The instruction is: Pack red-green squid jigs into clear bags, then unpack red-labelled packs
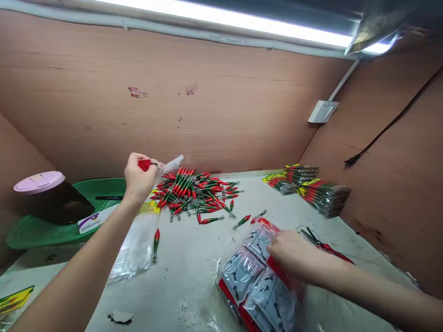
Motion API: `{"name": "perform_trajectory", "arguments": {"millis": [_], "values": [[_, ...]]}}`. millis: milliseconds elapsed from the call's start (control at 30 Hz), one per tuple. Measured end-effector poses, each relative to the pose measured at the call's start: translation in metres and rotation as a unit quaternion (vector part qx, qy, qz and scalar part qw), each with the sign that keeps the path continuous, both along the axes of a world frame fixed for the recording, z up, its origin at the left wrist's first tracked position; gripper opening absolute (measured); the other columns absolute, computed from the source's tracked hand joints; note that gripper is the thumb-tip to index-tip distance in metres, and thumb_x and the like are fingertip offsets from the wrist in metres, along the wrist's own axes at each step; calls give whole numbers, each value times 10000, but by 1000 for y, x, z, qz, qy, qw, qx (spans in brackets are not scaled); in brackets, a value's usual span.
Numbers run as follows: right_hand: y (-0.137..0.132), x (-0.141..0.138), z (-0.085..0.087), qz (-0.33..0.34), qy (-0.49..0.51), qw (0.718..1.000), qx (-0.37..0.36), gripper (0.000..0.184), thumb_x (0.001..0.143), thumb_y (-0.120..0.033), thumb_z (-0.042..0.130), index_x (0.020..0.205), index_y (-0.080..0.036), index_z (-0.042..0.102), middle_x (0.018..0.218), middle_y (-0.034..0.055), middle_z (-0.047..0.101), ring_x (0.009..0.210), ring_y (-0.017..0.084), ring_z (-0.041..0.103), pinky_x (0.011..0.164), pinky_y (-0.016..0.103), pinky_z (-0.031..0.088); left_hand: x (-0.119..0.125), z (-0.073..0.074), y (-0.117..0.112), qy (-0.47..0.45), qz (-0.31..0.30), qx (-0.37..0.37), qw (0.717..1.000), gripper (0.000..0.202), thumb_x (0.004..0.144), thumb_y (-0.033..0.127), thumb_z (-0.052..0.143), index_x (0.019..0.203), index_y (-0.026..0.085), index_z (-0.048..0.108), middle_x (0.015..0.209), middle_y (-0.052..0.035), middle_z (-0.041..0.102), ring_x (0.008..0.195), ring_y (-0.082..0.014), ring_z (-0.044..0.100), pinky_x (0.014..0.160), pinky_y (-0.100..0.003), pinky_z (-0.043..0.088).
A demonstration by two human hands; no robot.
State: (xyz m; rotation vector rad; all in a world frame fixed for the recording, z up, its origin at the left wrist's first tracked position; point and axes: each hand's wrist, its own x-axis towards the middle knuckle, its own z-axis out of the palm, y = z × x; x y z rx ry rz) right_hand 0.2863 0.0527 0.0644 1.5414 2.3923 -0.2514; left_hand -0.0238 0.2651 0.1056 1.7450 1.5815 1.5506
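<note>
My left hand (140, 177) is raised near the back wall, fingers closed around a red and clear plastic piece (169, 167); its exact kind is unclear. Below and right of it lies a heap of red and green fishing lures (194, 191) with metal hooks. My right hand (290, 256) is closed at the upper right of a clear plastic bag (242, 272) packed with grey and red printed packets. Its fingertips are partly hidden against the bag. Just beyond that hand rest red-handled scissors (325, 246).
Bundles of packaged lures (323, 196) stand at the back right. Clear packaging sleeves (138, 244) lie under my left forearm, beside a single lure (156, 246). A green basket (20, 235) and a dark container with a pink lid (39, 182) are at the left. Plywood walls enclose the table.
</note>
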Motion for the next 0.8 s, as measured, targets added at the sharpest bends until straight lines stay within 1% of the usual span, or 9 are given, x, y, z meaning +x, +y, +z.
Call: {"name": "perform_trajectory", "arguments": {"millis": [67, 133, 167, 233, 333, 433, 567, 700, 800], "values": [[2, 17, 0, -66, -20, 997, 16, 122, 785, -217, 618, 689, -156, 662, 586, 111, 640, 582, 204, 631, 569, 277, 407, 20, -16, -31, 25, -142, 3, 990, 244, 723, 172, 414, 959, 193, 469, 641, 57, 520, 590, -119, 547, 599, -229, 453], [6, 22, 1, -105, -36, 994, 25, 207, 843, -307, 574, 745, -156, 676, 642, 126, 664, 640, 225, 658, 603, 290, 430, 45, -35, -66, 73, -255, -14, 964, 221, 682, 216, 493, 893, 204, 555, 644, 32, 570, 593, -141, 554, 601, -253, 471], [5, 20, 1, -114, -41, 992, 26, 255, 868, -350, 543, 773, -158, 681, 688, 132, 680, 683, 239, 670, 622, 299, 440, 58, -46, -83, 112, -324, -26, 939, 182, 657, 237, 550, 832, 207, 593, 699, 7, 622, 654, -160, 588, 652, -275, 488], [1, 6, 1, -117, -43, 992, 25, 314, 874, -420, 523, 820, -158, 688, 802, 143, 702, 779, 272, 682, 659, 322, 455, 80, -64, -112, 277, -458, -66, 842, 225, 720, 284, 573, 922, 207, 636, 862, -36, 665, 780, -189, 614, 721, -298, 481], [-10, -17, -2, -117, -48, 992, 27, 332, 813, -438, 582, 900, -133, 682, 926, 169, 692, 875, 332, 670, 686, 359, 464, 102, -84, -136, 331, -480, -97, 806, 248, 709, 237, 611, 950, 200, 659, 856, -46, 683, 797, -213, 624, 698, -297, 467], [-19, -27, -9, -141, -64, 987, 37, 292, 812, -311, 554, 985, -99, 656, 947, 195, 673, 871, 352, 668, 667, 371, 463, 109, -93, -139, 330, -467, -113, 813, 238, 754, 228, 582, 977, 195, 656, 881, -53, 698, 814, -215, 631, 710, -299, 460], [-28, -17, -11, -161, -78, 983, 35, 207, 793, -107, 484, 879, -121, 672, 998, 189, 652, 804, 301, 676, 628, 345, 465, 107, -90, -137, 309, -464, -125, 821, 205, 789, 249, 582, 965, 185, 667, 862, -52, 694, 783, -203, 629, 701, -293, 460], [-38, -1, 18, -110, 67, 984, 120, 222, 868, -163, 425, 764, -181, 619, 1069, 132, 579, 737, 191, 622, 621, 298, 468, 101, -76, -136, 258, -472, -124, 834, 219, 817, 259, 590, 1005, 176, 665, 931, -69, 684, 846, -188, 625, 768, -291, 472], [-41, 5, 49, -71, 232, 955, 170, 266, 936, -244, 358, 771, -199, 561, 931, 82, 570, 697, 146, 569, 626, 262, 464, 93, -63, -136, 124, -510, -148, 838, 506, 736, 336, 725, 1205, 206, 588, 1198, -100, 622, 1073, -217, 569, 891, -312, 451]]}}
